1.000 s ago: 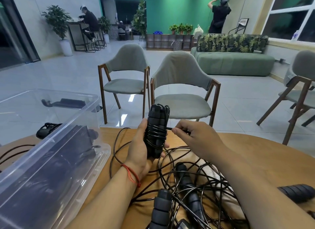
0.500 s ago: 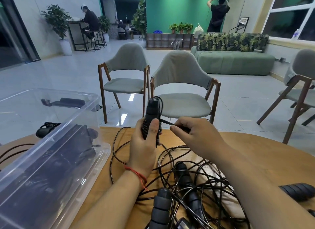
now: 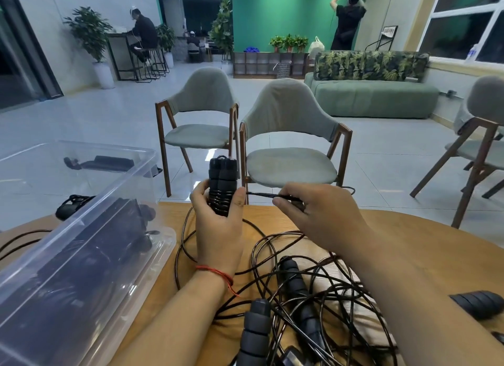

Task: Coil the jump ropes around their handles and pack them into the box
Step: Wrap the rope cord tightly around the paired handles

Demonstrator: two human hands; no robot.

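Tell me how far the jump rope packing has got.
Done: dark rope bundles already lie in the clear box. In hand: the left hand grips a handle pair, partly wound; the right hand pinches its cord taut. Left: a tangle of ropes on the table, still uncoiled.

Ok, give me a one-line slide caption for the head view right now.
Left hand grips paired handles upright while right hand pinches the rope taut beside the clear box.

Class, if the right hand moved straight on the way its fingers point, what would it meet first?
Likely the left hand gripping the wrapped handles, following the rope the right hand pinches; depth is unclear.
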